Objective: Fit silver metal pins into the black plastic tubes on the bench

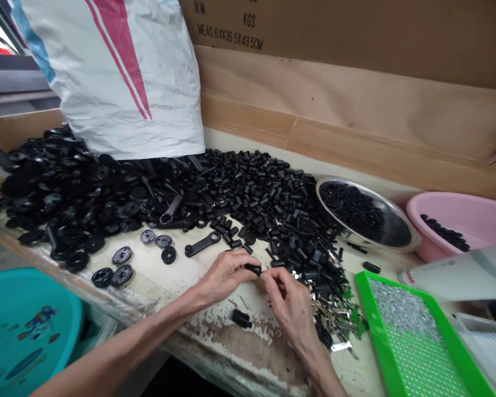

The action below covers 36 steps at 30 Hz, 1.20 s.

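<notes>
My left hand (230, 271) is closed around a small black plastic cylinder (253, 269), held just above the worn tabletop. The fingertips of my right hand (287, 295) are pinched together at the cylinder's right end; whatever they hold is too small to make out. Below the hands, a second black cylinder (241, 318) lies on its side near the front edge. Behind them spreads a heap of black cylinders (268, 187). A black crank arm (202, 244) lies to the left of my left hand.
Left lie black discs (121, 255) and a white sack (132, 82). Right of my hands are metal clips (334, 314), a green tray (380, 336) with small metal pieces, a steel bowl (403, 234) and a pink basin (421, 207). A turquoise basin (72, 309) sits lower left.
</notes>
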Available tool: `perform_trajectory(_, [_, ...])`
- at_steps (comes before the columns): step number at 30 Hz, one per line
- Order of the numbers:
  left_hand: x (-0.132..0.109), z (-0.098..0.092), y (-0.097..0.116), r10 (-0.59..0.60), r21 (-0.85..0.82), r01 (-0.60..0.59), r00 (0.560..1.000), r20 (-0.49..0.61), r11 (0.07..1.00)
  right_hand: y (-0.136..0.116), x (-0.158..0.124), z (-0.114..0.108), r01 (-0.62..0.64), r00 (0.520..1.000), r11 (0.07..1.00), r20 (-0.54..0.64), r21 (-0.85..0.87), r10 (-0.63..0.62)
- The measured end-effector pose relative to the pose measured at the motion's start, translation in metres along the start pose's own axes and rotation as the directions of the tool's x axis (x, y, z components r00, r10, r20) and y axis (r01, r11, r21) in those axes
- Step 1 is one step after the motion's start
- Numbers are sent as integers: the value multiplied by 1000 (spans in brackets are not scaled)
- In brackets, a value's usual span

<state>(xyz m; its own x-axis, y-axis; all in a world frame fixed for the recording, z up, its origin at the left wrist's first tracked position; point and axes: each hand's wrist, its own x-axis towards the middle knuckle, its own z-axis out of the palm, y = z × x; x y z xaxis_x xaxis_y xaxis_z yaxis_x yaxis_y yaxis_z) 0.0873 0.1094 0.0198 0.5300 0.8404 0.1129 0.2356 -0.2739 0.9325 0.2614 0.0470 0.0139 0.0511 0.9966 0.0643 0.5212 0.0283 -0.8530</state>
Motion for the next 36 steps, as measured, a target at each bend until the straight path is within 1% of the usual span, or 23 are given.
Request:
perform_trajectory(2, [-1,1,0,27,35,-27,1000,-1,999,2,0,0,-37,999,998,5,44,37])
perform_trajectory(4, [-2,3,1,29,50,-30,1000,6,998,4,0,0,-40,999,997,3,62,40])
perform_trajectory(6, [-2,4,0,26,72,-27,1000,17,997,4,1,0,18,1000,999,-3,30,-18])
perform_trajectory(9, [-4,5,0,24,119,-28,999,31,992,4,0,1,148,989,987,-13,-67,-149])
perform_trajectory(11, [-5,6,0,41,153,-43,999,16,987,4,0,2,204,978,973,-14,-104,-207])
perform_trajectory(13, [-6,9,1,84,188,-78,996,-25,979,3,0,3,223,974,969,-16,-107,-226])
perform_trajectory(17, [-10,16,1,215,238,-196,975,-56,951,4,0,6,195,980,977,-23,-82,-197])
perform_trajectory(19, [-11,18,2,237,240,-214,969,-69,947,4,1,6,181,983,981,-19,-69,-183])
perform_trajectory(20, [-11,18,2,228,239,-203,970,-81,949,5,1,7,180,983,981,-17,-67,-182])
perform_trajectory(22, [-10,17,3,173,226,-150,981,-83,963,6,1,6,189,981,979,-22,-74,-191])
perform_trajectory(25, [-8,13,5,68,173,-63,997,-24,983,6,0,6,213,976,973,-26,-91,-216])
perform_trajectory(28, [-8,12,6,45,153,-40,999,-30,987,4,0,6,210,977,974,-15,-86,-212])
perform_trajectory(31, [-10,14,5,124,200,-107,989,-78,974,2,0,6,175,984,982,-19,-64,-177])
perform_trajectory(34, [-14,18,3,237,260,-209,968,-79,943,1,0,6,131,991,991,-6,-31,-131])
perform_trajectory(36, [-15,19,1,282,286,-253,957,-63,924,1,1,6,111,994,994,-2,-20,-111])
